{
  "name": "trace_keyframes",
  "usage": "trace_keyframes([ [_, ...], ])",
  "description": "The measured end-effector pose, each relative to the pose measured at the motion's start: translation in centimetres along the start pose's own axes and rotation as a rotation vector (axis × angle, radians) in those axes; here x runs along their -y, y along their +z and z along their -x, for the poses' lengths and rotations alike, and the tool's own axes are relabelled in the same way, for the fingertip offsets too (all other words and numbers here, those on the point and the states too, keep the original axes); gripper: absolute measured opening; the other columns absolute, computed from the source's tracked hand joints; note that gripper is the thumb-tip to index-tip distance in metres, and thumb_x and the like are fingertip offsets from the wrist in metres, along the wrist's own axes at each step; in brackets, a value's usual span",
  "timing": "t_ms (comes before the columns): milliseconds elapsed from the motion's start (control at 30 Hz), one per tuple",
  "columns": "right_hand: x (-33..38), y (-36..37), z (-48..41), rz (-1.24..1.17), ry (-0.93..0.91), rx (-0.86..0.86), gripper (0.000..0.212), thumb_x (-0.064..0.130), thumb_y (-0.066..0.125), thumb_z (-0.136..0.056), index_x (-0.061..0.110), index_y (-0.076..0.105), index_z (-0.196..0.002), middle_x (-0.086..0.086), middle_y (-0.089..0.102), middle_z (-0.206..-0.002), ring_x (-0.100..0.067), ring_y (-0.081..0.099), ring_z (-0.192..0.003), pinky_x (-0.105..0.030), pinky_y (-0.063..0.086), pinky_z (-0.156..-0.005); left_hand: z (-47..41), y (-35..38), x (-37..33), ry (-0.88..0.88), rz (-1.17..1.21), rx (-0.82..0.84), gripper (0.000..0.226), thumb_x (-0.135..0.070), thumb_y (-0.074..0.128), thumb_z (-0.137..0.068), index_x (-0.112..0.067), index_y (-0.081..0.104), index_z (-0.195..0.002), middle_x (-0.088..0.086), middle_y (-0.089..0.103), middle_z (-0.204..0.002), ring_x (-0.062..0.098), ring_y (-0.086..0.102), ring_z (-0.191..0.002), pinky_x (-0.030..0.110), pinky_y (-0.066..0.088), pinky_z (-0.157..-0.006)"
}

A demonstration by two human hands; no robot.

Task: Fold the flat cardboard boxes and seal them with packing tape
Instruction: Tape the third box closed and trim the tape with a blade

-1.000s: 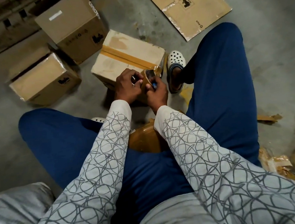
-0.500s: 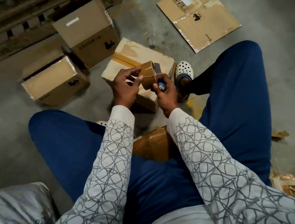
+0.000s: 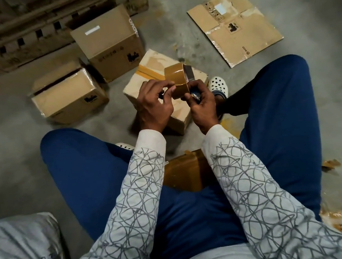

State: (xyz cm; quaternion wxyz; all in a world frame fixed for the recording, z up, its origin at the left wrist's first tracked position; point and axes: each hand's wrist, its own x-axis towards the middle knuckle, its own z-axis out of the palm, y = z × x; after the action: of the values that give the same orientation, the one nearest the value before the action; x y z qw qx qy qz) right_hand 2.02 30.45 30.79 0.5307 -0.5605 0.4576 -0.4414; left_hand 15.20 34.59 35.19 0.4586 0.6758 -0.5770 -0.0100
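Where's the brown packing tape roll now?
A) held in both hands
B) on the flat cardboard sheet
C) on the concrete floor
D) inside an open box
A: the left hand and right hand both grip the brown packing tape roll.

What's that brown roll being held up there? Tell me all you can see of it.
The tape roll is a wide ring of glossy brown packing tape, its dark side face turned to the right. It is held in the air over a taped cardboard box on the floor. The left hand pinches its lower left edge; the right hand holds it from below, along with a small blue thing.
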Motion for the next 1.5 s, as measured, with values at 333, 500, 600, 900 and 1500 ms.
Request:
trace_keyframes([
  [333,-0.2,0.0,0.2,0.055,0.021,0.0,0.033,-0.007,0.057,-0.087,0.025,0.057,-0.09,0.013,0.061,-0.09,-0.012,0.059,-0.086,-0.041,0.056,-0.073,0.2,0.9,1.1,-0.039,-0.031,0.076,0.006,-0.011,0.068,-0.088,-0.007,0.071,-0.092,0.006,0.068,-0.092,0.024,0.062,-0.084,0.041,0.053,-0.068],
  [500,-0.5,0.0,0.2,0.122,0.053,-0.027,0.04,-0.004,0.057,-0.086,0.036,0.056,-0.088,0.005,0.063,-0.093,-0.025,0.063,-0.089,-0.044,0.058,-0.074,0.4,1.5,1.7,-0.101,-0.019,0.057,0.006,-0.013,0.07,-0.087,-0.008,0.072,-0.087,0.005,0.07,-0.088,0.025,0.063,-0.081,0.04,0.053,-0.069],
  [600,-1.2,-0.1,0.4,0.176,0.082,-0.041,0.032,0.002,0.058,-0.084,0.034,0.057,-0.089,0.002,0.065,-0.095,-0.029,0.064,-0.095,-0.051,0.059,-0.077,0.9,2.1,1.5,-0.152,-0.003,0.049,0.004,-0.011,0.07,-0.085,-0.007,0.072,-0.084,0.006,0.069,-0.085,0.025,0.063,-0.079,0.036,0.051,-0.068],
  [900,-1.4,-0.4,0.8,0.226,0.129,-0.057,0.03,0.004,0.06,-0.084,0.033,0.054,-0.089,0.017,0.06,-0.088,-0.027,0.062,-0.093,-0.055,0.057,-0.08,1.7,3.5,1.4,-0.235,0.001,0.075,0.004,-0.007,0.067,-0.082,-0.009,0.069,-0.08,0.005,0.069,-0.083,0.025,0.061,-0.081,0.035,0.049,-0.069],
  [1500,0.1,-0.2,0.6,0.143,0.076,-0.063,0.029,-0.004,0.059,-0.088,0.024,0.056,-0.094,0.005,0.06,-0.094,-0.016,0.061,-0.085,-0.039,0.058,-0.07,1.5,3.7,0.2,-0.251,0.092,-0.061,0.015,-0.008,0.064,-0.089,-0.006,0.069,-0.103,0.008,0.068,-0.094,0.024,0.06,-0.086,0.032,0.049,-0.075],
])
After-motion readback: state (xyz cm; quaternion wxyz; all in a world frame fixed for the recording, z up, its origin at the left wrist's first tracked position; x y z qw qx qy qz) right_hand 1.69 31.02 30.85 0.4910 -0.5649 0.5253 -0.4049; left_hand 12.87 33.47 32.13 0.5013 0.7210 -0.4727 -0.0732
